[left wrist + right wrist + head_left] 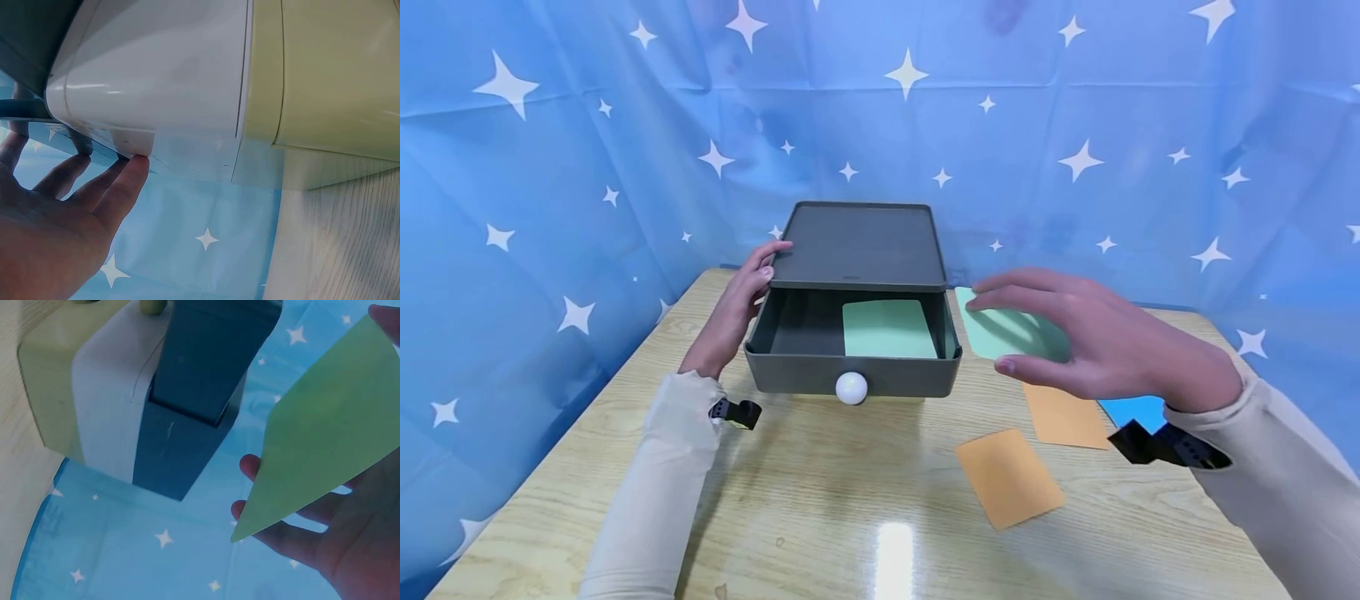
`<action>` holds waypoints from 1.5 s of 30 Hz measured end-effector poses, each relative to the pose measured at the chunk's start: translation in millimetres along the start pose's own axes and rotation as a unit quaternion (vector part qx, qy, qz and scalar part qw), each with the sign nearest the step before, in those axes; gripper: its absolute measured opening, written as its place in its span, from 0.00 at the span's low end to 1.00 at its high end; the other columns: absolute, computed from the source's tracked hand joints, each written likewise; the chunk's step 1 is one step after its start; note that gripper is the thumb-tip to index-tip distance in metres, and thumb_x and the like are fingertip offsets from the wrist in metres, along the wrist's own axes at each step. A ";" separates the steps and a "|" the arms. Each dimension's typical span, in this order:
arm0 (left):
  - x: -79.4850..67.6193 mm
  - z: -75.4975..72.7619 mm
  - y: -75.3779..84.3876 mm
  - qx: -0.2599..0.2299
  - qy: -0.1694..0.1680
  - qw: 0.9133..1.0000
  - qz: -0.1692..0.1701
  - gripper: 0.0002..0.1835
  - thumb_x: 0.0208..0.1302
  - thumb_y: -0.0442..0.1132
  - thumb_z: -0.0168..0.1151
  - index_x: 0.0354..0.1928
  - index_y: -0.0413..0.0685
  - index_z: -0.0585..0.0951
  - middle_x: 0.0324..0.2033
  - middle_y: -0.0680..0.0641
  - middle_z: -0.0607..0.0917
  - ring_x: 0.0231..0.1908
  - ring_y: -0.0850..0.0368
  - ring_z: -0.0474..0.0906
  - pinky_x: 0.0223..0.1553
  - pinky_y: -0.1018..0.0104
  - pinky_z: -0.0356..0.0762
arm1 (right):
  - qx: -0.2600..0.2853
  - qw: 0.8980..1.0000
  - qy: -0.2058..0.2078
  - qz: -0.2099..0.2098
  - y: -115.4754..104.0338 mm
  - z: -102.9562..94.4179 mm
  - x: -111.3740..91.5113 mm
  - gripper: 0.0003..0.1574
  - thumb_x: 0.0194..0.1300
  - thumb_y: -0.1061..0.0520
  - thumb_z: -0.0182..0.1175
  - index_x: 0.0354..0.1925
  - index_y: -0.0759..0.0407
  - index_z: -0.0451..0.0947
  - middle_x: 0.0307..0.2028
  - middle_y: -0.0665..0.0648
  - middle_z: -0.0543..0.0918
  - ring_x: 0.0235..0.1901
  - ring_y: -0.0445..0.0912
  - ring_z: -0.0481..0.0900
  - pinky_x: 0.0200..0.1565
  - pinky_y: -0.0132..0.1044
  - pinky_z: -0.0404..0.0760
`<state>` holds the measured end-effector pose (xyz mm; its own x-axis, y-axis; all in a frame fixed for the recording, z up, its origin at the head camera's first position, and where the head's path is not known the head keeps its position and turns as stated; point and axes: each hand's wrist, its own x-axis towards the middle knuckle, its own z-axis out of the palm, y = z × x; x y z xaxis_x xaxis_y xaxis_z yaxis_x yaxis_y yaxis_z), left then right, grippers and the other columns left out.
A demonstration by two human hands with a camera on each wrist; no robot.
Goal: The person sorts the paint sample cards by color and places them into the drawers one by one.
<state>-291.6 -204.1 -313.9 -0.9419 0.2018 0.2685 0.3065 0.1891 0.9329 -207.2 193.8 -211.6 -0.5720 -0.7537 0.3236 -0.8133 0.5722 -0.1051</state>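
Note:
A dark grey drawer [797, 375] with a round white knob [852, 388] stands pulled out of its cabinet [857, 242]. Inside it, on the right, lies a light green sheet [889, 329]. My left hand [733, 304] rests against the cabinet's left side, and the left wrist view shows its fingertips touching the white section [156, 81]. To the right of the drawer, my right hand [1090, 333] holds another green sheet [331, 419] by its edges, between thumb and fingers. In the head view that hand partly hides the sheet.
Two orange sheets [1011, 477] lie on the wooden table [820, 500] at the front right. A blue sheet [1135, 411] is partly covered by the right wrist. Behind the table hangs a blue curtain [880, 125] with white stars.

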 end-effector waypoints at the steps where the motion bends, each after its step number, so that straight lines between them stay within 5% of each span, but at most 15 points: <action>1: -0.3 -0.3 -0.2 0.000 0.001 1.000 0.001 0.26 0.77 0.54 0.36 0.75 0.69 0.61 0.79 0.53 0.54 0.76 0.46 0.53 0.72 0.33 0.50 | 0.001 1.000 -0.002 -0.001 -0.8 0.3 3.1 0.31 0.63 0.47 0.67 0.64 0.39 0.75 0.65 0.47 0.76 0.65 0.49 0.74 0.60 0.54 0.73; 19: -1.0 0.1 -1.3 0.000 -0.001 1.000 0.001 0.27 0.77 0.54 0.37 0.75 0.69 0.61 0.79 0.53 0.54 0.77 0.46 0.52 0.72 0.32 0.49 | 0.031 0.999 -0.011 -0.036 -15.7 8.5 39.2 0.30 0.63 0.45 0.67 0.63 0.41 0.75 0.66 0.48 0.76 0.66 0.48 0.75 0.62 0.52 0.74; 29: -0.5 -0.5 -1.4 0.000 -0.002 1.000 0.002 0.27 0.77 0.55 0.36 0.75 0.69 0.61 0.79 0.53 0.54 0.77 0.46 0.53 0.73 0.32 0.49 | 0.077 0.992 0.005 -0.100 -29.3 25.1 65.6 0.30 0.63 0.46 0.67 0.62 0.48 0.77 0.65 0.53 0.78 0.63 0.49 0.78 0.61 0.51 0.76; 37: -0.1 -0.8 -1.1 -0.003 -0.003 1.000 0.006 0.27 0.77 0.54 0.37 0.75 0.68 0.61 0.79 0.53 0.53 0.77 0.46 0.51 0.73 0.31 0.47 | 0.098 0.990 -0.018 -0.096 -39.2 36.6 77.7 0.29 0.64 0.43 0.65 0.62 0.46 0.76 0.64 0.50 0.77 0.57 0.45 0.79 0.51 0.41 0.78; 45: -0.1 -1.2 -2.1 -0.002 -0.002 1.000 0.007 0.27 0.77 0.54 0.37 0.75 0.68 0.61 0.79 0.53 0.52 0.78 0.46 0.50 0.73 0.31 0.47 | 0.094 0.992 -0.016 -0.087 -35.6 45.9 82.6 0.27 0.65 0.43 0.64 0.60 0.49 0.77 0.61 0.50 0.80 0.55 0.44 0.80 0.54 0.42 0.78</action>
<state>-292.3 -205.7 -315.6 -0.9371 0.2087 0.2797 0.3183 0.1826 0.9302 -230.4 96.4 -224.3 -0.4217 -0.8474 0.3228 -0.9038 0.3642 -0.2246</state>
